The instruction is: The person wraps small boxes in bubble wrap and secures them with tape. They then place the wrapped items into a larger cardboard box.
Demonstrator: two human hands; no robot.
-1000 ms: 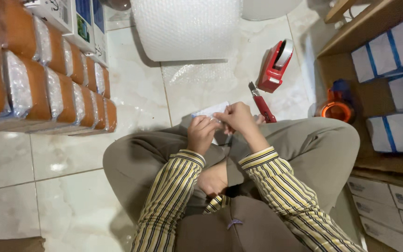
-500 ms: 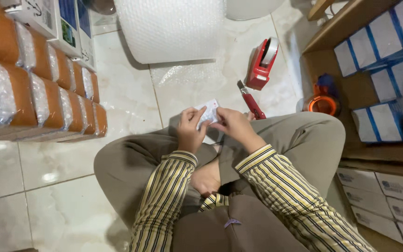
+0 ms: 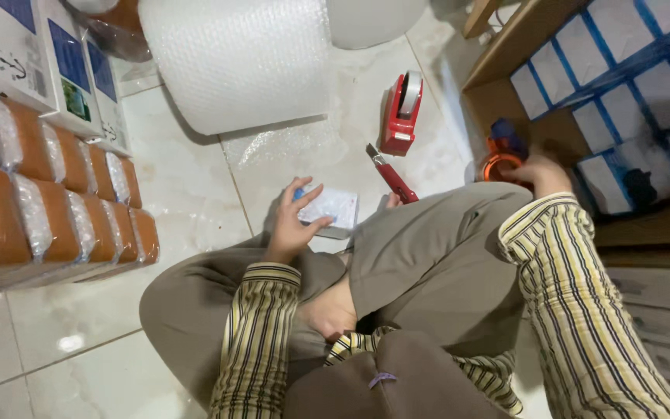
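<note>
Hands have parted: the left hand (image 3: 292, 221) now alone pinches the small white packet (image 3: 329, 208) over the floor by the knee, while the right hand (image 3: 538, 172) has reached out, closing on the orange tape roll (image 3: 502, 161) at the shelf's edge.

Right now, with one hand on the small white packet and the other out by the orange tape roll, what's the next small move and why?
Probably close the right hand on the orange tape roll and bring it back toward the lap. That hand already rests at the roll by the shelf, while the left hand alone holds the white packet over the knee, with no tape near it.
</note>
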